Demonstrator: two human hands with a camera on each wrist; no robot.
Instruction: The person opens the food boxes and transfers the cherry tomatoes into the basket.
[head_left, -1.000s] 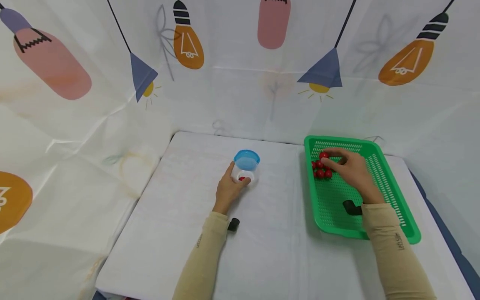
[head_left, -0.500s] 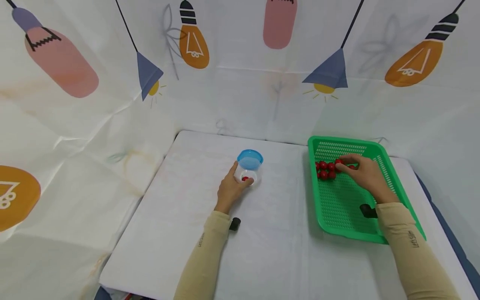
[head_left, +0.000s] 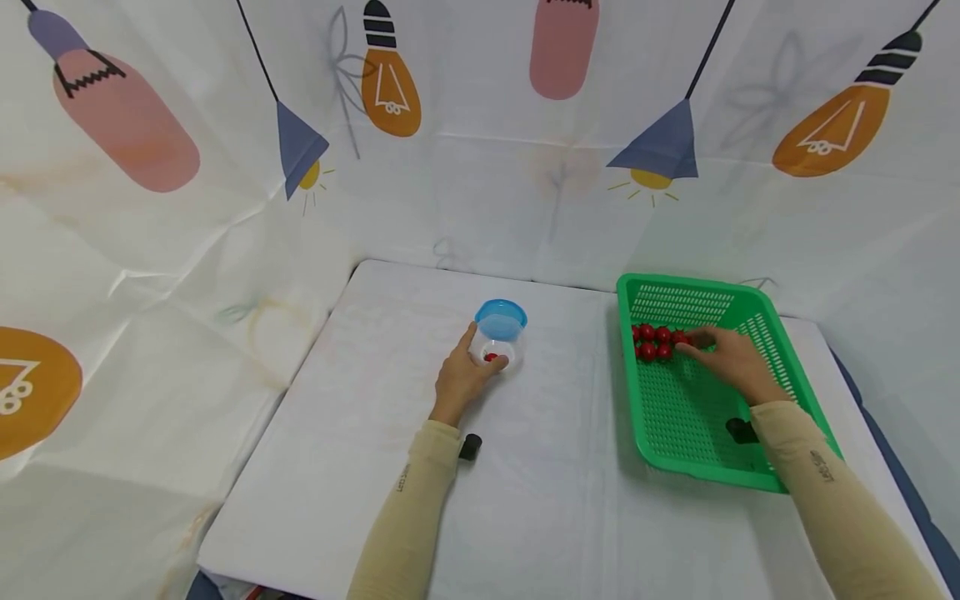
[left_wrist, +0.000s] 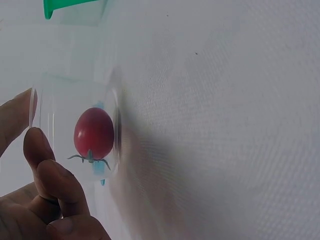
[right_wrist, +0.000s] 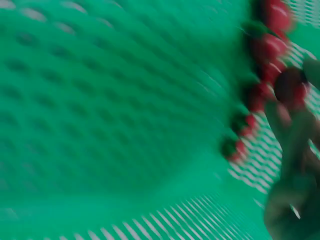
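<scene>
My left hand (head_left: 459, 379) grips a small clear plastic cup (head_left: 510, 346) on the table, thumb on one side and fingers on the other. A blue lid (head_left: 501, 310) appears at the cup's far side. Inside the cup lies one red cherry tomato (left_wrist: 94, 132) with a green stalk, plain in the left wrist view. Over in the green basket (head_left: 636, 417), my right hand (head_left: 735, 362) pinches another cherry tomato (right_wrist: 290, 87) between thumb and fingertips. Several more cherry tomatoes (head_left: 647, 352) sit to its left in the basket; the right wrist view is blurred.
The green basket stands on the right side of a white-covered table (head_left: 360, 467), its raised rim all round. Behind the table hangs a white sheet (head_left: 480, 192) printed with lamps and bulbs. Each wrist carries a small black camera (head_left: 470, 447).
My right hand has moved right within the basket and then lower, to the right end of the tomatoes. The left hand keeps its grip on the cup. The head view has shifted slightly.
</scene>
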